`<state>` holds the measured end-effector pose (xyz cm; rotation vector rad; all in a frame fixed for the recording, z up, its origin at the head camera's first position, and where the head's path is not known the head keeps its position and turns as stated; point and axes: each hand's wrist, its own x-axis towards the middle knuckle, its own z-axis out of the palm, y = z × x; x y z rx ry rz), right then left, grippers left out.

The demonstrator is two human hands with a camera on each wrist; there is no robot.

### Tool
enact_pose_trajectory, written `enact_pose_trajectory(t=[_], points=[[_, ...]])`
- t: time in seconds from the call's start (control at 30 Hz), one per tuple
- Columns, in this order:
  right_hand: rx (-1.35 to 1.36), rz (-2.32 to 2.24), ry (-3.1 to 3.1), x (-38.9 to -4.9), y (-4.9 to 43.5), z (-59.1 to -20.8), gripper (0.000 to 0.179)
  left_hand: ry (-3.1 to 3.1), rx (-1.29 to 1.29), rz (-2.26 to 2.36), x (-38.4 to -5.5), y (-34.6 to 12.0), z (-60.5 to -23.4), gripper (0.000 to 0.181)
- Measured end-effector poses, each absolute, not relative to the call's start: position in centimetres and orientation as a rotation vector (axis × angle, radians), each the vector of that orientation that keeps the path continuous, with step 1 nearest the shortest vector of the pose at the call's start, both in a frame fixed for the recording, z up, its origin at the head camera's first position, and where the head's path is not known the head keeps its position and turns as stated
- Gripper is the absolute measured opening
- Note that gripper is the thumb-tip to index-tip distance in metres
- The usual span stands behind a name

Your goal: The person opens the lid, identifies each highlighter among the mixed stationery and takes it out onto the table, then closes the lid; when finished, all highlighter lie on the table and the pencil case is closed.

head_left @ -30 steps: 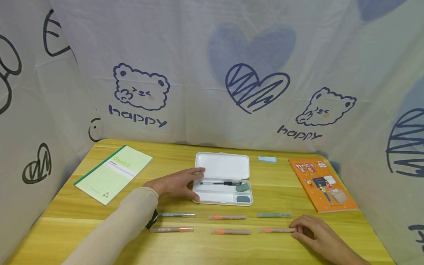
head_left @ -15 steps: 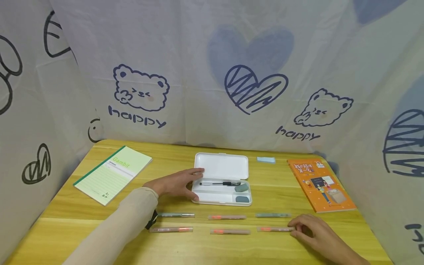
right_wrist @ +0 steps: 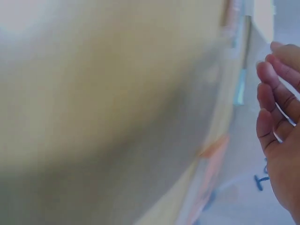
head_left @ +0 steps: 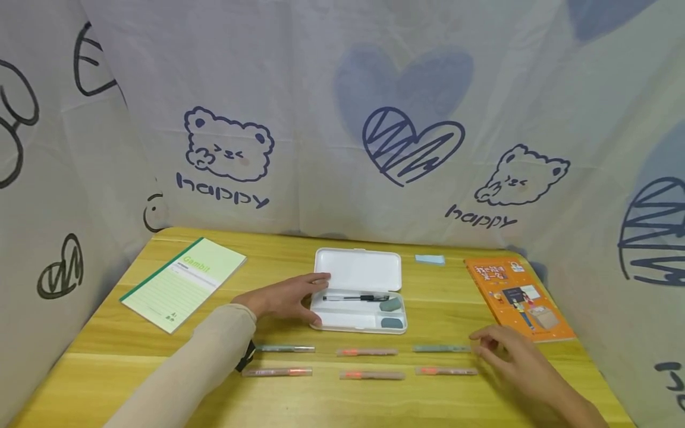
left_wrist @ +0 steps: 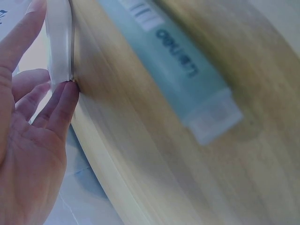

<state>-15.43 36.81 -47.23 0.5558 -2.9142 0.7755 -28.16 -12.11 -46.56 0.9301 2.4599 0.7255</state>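
Note:
My left hand (head_left: 283,300) holds the left side of an open white pencil case (head_left: 355,268), thumb at its front corner and fingers near the hinge. Inside the case lie a black-capped clear pen (head_left: 355,297) and two grey-green erasers (head_left: 391,304). My right hand (head_left: 508,356) hovers with loosely bent fingers beside the right ends of a green pen (head_left: 440,348) and a pinkish pen (head_left: 446,371); in the right wrist view its fingers (right_wrist: 267,98) hold nothing. A teal pen (left_wrist: 173,61) lies close to the left wrist camera.
More slim pens lie in two rows before the case, including a pinkish one (head_left: 371,375) in the middle. A green notebook (head_left: 184,285) lies at left, an orange book (head_left: 519,297) at right. A small light-blue piece (head_left: 430,259) sits behind, near the printed curtain (head_left: 321,119).
My right hand has let go of the front-right pinkish pen and moved up and slightly back, toward the green pen's end. The left hand stays on the pencil case.

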Motion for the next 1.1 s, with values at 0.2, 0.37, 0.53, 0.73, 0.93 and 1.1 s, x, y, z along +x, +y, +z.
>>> enact_pose_trajectory(t=[0.2,0.37,0.53,0.73,0.93,1.1], points=[[0.536,0.813,-2.878,-18.8,34.2,-45.8,0.017,2.465,0.91,0.722,-28.3,-12.0,-46.9,0.091],[0.551,0.908,-2.885,-21.5,31.3,-45.8,0.018,2.467,0.917,0.715,-28.3,-12.0,-46.8,0.091],[0.59,0.976,-2.908,-23.5,28.4,-46.1,0.022,2.472,0.908,0.707,-28.1,-12.0,-46.6,0.091],[0.428,1.243,-2.956,-25.1,25.4,-46.4,0.048,2.483,0.89,0.7,-27.9,-11.9,-46.3,0.09],[0.223,1.692,-2.914,-26.1,23.5,-46.8,0.071,2.496,0.887,0.694,-27.5,-11.8,-46.1,0.088],[0.131,1.774,-2.894,-26.9,22.9,-47.1,0.077,2.531,0.898,0.73,-27.5,-12.4,-46.5,0.084]])
